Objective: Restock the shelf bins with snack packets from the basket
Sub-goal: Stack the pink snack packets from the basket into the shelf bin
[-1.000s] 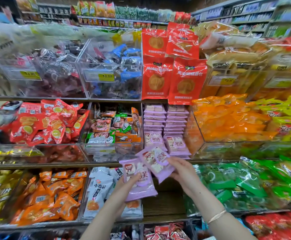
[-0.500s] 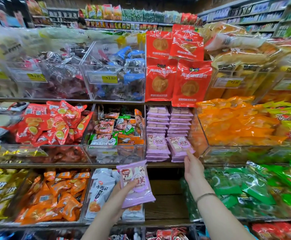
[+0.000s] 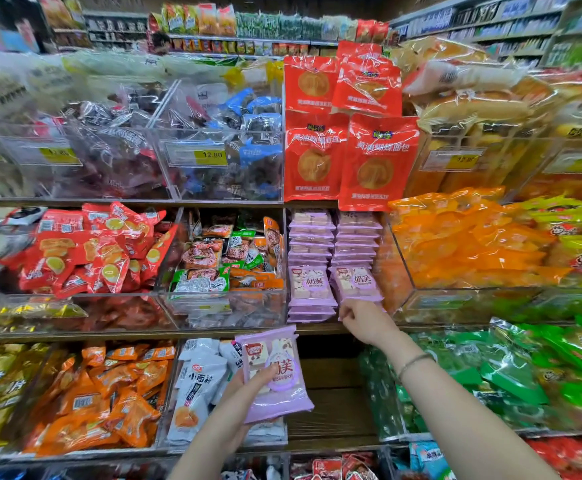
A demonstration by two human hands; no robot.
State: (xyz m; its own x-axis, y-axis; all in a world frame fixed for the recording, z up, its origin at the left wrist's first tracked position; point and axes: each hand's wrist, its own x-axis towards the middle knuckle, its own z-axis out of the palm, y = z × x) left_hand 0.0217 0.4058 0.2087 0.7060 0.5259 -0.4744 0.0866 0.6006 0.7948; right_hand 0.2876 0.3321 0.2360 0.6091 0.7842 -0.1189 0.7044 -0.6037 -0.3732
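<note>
Left hand (image 3: 239, 393) grips one purple packet (image 3: 277, 382), thumb across the printed face, fingers behind. The packet's long axis is near-vertical, top seam up and leaning slightly left, face toward the viewer. It is held in front of the lower shelf, just right of the white packets (image 3: 199, 386). Right hand (image 3: 365, 318) has its fingers curled at the lower edge of the right purple stack (image 3: 355, 258). Whether it pinches anything cannot be told.
</note>
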